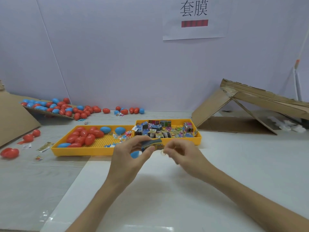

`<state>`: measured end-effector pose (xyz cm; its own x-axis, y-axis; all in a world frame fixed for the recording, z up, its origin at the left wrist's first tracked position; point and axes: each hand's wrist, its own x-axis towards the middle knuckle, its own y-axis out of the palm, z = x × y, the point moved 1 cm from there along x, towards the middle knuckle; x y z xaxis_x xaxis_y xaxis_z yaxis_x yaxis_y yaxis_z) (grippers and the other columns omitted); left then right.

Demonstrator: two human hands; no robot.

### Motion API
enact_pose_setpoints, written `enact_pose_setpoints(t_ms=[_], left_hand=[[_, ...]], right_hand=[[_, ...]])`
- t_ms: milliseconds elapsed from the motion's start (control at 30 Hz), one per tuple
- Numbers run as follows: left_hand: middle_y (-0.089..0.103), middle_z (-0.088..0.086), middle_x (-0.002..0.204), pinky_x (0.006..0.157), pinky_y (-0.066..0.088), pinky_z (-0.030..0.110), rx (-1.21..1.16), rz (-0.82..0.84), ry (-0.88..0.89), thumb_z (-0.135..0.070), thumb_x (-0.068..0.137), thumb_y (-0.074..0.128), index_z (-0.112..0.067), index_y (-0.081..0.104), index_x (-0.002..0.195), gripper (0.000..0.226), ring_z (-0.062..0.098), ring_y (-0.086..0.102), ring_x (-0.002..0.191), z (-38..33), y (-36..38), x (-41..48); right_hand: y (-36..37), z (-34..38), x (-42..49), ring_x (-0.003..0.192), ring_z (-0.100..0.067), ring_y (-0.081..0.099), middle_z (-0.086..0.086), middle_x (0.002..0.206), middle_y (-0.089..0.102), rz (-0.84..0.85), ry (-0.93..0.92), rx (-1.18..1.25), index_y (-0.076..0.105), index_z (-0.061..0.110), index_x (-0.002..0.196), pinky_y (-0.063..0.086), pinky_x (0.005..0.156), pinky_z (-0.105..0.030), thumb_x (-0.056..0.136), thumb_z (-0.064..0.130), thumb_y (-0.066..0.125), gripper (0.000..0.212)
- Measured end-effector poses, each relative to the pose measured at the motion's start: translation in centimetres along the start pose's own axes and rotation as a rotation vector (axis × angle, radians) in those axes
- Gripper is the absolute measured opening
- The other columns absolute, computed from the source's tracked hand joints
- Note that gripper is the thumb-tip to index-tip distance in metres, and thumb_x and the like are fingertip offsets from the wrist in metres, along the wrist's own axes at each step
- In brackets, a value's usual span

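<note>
Nearest the camera, two bare forearms are stretched over a white sheet (pixel 150 190) laid on the table. The left hand (pixel 128 156) is raised just in front of the yellow tray of packets (pixel 192 142). A small printed pack (pixel 151 144) is pinched in it, thumb underneath and curled fingers on top. The right hand (pixel 182 154) is held just beside the pack's free end, also in front of that tray. Its fingers are curled with the tips drawn together. It is blurred, so whether anything is pinched in it cannot be told.

The pack is judged to be light and somewhat crushable, with a glossy wrap that may slip. It is best gripped across its flat faces at one end, so that the other end is left free.

Its top looks blue-grey, with yellow and dark print along the side. It matches the packets heaped in the tray.

A blue egg shell (pixel 134 154) is partly hidden behind the left hand. To the left of the tray of packets, touching it, a second yellow tray (pixel 80 151) is filled with red and blue eggs. More loose eggs (pixel 80 111) are scattered beyond it to the left, by the wall. Folded cardboard (pixel 234 111) is propped to the tray's right. A paper sign (pixel 194 19) is fixed to the wall far behind the tray.
</note>
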<state>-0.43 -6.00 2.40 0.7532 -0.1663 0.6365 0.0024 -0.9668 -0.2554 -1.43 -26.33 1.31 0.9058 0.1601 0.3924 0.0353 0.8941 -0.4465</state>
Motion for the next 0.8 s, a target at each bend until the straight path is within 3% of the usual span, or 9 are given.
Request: enact_pose_setpoints(t_ms=[67, 167, 400, 567, 700, 800], left_hand=[[0.074, -0.024, 0.094, 0.081, 0.053, 0.012, -0.038, 0.041, -0.004, -0.024, 0.079, 0.077, -0.041, 0.069, 0.098, 0.026, 0.004, 0.07, 0.093, -0.3, 0.1, 0.0], [0.074, -0.022, 0.094, 0.081, 0.054, 0.014, -0.06, 0.123, -0.013, -0.025, 0.079, 0.075, -0.04, 0.07, 0.097, 0.024, 0.005, 0.071, 0.091, -0.4, 0.3, -0.1], [0.074, -0.017, 0.096, 0.082, 0.056, 0.018, -0.053, 0.219, -0.002, -0.022, 0.082, 0.077, -0.033, 0.071, 0.101, 0.023, 0.01, 0.072, 0.094, 0.0, 0.6, -0.4], [0.074, -0.02, 0.108, 0.085, 0.055, 0.018, -0.03, 0.245, 0.028, -0.011, 0.086, 0.077, -0.036, 0.07, 0.115, 0.039, 0.008, 0.071, 0.102, -0.1, 0.5, -0.4], [0.074, -0.021, 0.104, 0.083, 0.055, 0.017, 0.02, 0.232, 0.042, -0.009, 0.086, 0.078, -0.036, 0.072, 0.111, 0.038, 0.009, 0.071, 0.099, 0.0, 0.5, -0.4], [0.075, -0.017, 0.1, 0.082, 0.057, 0.021, 0.017, 0.219, 0.031, -0.011, 0.085, 0.078, -0.029, 0.075, 0.107, 0.029, 0.013, 0.072, 0.095, 0.0, 0.6, -0.4]], right_hand=[[-0.8, 0.4, 0.2, 0.057, -0.01, 0.046, 0.011, 0.064, 0.054, -0.049, 0.03, 0.192, 0.067, 0.019, 0.087, 0.039, 0.056, -0.022, 0.099, 0.01, 0.06, 0.017], [-1.2, 0.8, 0.0, 0.056, -0.011, 0.045, 0.008, 0.064, 0.053, -0.039, -0.017, 0.27, 0.066, 0.017, 0.09, 0.04, 0.056, -0.021, 0.1, 0.013, 0.058, 0.013], [-0.7, 1.7, -0.5, 0.056, -0.011, 0.045, 0.007, 0.066, 0.055, 0.035, -0.043, 0.262, 0.065, 0.014, 0.089, 0.037, 0.052, -0.023, 0.098, 0.006, 0.058, 0.014], [-0.7, 2.0, -0.6, 0.056, -0.006, 0.046, 0.011, 0.065, 0.056, 0.031, -0.057, 0.255, 0.065, 0.014, 0.088, 0.036, 0.053, -0.024, 0.096, 0.007, 0.059, 0.012], [-0.7, 2.0, -0.7, 0.057, -0.001, 0.05, 0.014, 0.064, 0.058, 0.043, -0.086, 0.213, 0.065, 0.015, 0.088, 0.038, 0.055, -0.013, 0.097, 0.005, 0.059, 0.014], [-0.6, 2.0, -0.8, 0.057, -0.002, 0.047, 0.01, 0.066, 0.056, 0.047, -0.088, 0.186, 0.064, 0.013, 0.089, 0.037, 0.055, -0.014, 0.097, 0.006, 0.06, 0.012]])
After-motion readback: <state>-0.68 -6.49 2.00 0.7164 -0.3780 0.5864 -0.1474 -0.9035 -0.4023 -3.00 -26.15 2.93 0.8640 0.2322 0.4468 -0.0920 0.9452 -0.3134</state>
